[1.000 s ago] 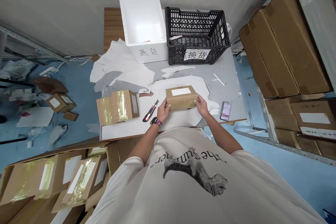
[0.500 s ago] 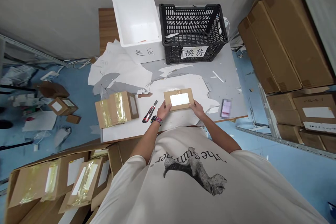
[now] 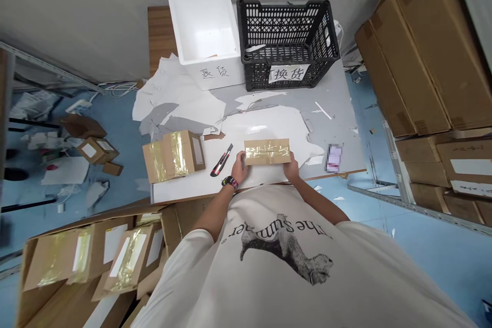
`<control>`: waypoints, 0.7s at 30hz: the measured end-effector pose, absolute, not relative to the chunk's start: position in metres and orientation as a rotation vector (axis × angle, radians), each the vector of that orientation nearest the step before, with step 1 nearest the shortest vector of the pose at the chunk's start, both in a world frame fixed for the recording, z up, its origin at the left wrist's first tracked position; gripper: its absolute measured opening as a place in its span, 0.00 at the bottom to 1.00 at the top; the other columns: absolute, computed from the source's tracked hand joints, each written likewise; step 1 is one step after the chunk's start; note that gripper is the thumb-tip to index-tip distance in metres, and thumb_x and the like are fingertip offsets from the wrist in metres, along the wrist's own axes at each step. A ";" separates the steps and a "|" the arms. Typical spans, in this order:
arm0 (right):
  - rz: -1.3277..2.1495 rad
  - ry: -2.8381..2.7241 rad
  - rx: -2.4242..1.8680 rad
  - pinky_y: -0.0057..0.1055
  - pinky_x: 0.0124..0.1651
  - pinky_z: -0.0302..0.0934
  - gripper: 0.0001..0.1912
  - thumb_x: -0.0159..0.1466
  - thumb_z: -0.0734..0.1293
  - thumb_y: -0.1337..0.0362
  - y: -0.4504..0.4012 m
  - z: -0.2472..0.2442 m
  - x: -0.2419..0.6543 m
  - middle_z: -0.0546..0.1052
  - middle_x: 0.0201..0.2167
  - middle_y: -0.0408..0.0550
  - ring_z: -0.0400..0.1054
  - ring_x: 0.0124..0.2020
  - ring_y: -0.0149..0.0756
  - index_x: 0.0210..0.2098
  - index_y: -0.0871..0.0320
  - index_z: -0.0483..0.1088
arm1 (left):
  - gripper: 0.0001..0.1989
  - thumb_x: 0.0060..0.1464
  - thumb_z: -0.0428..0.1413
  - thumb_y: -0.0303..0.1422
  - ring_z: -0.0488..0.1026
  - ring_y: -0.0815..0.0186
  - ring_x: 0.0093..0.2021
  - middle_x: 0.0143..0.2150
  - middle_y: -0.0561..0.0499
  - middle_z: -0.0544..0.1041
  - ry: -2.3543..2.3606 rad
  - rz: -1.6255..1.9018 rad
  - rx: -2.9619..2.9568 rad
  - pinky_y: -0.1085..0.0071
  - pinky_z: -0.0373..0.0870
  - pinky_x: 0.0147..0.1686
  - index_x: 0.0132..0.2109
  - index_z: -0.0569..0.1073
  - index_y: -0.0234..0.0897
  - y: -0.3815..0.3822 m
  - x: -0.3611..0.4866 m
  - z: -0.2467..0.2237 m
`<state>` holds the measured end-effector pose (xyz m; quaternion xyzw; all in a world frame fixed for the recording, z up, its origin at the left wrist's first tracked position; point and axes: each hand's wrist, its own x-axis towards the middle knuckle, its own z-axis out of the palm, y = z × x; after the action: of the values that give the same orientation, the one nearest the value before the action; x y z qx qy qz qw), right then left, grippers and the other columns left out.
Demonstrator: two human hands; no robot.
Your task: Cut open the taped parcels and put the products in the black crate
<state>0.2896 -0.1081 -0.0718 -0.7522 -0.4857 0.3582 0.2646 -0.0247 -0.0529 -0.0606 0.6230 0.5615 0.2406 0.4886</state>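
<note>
Just beyond the left hand (image 3: 240, 168), toward its ten o'clock, lies the red-and-black cutter (image 3: 222, 160), while that hand grasps the small taped carton (image 3: 267, 151) at its eight o'clock corner. The carton is between the hands at twelve o'clock from the person's chest, its long axis running nine to three; the right hand (image 3: 291, 166) grips its four o'clock corner, neither hand nearer, with the phone (image 3: 333, 158) toward three o'clock.

A packing room, with taped cartons (image 3: 179, 154) and laden metal shelving (image 3: 423, 209).
</note>
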 end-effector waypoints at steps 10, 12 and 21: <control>0.935 -1.106 -1.974 0.53 0.70 0.73 0.26 0.68 0.62 0.53 -0.094 -0.036 0.330 0.88 0.58 0.58 0.83 0.58 0.54 0.57 0.56 0.82 | 0.30 0.61 0.60 0.29 0.73 0.37 0.71 0.71 0.28 0.76 2.037 0.070 1.623 0.42 0.70 0.72 0.70 0.74 0.35 -0.037 -0.101 -0.041; 0.888 -1.097 -1.963 0.52 0.70 0.74 0.27 0.70 0.62 0.53 -0.086 -0.023 0.322 0.87 0.60 0.59 0.83 0.58 0.52 0.60 0.56 0.82 | 0.23 0.60 0.64 0.34 0.77 0.37 0.66 0.62 0.31 0.81 2.043 0.041 1.497 0.44 0.73 0.67 0.62 0.78 0.38 -0.033 -0.109 -0.043; 0.717 -1.169 -1.845 0.53 0.76 0.68 0.27 0.75 0.61 0.52 -0.064 0.050 0.261 0.82 0.66 0.61 0.74 0.70 0.54 0.65 0.54 0.81 | 0.25 0.67 0.58 0.57 0.80 0.58 0.37 0.35 0.45 0.82 1.853 0.598 0.919 0.63 0.79 0.42 0.46 0.80 0.39 0.000 -0.076 -0.035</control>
<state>0.2606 -0.0635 0.0500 -0.7325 -0.4638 0.2846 0.4090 -0.0763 0.0001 -0.0351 0.3756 0.7577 0.2447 0.4743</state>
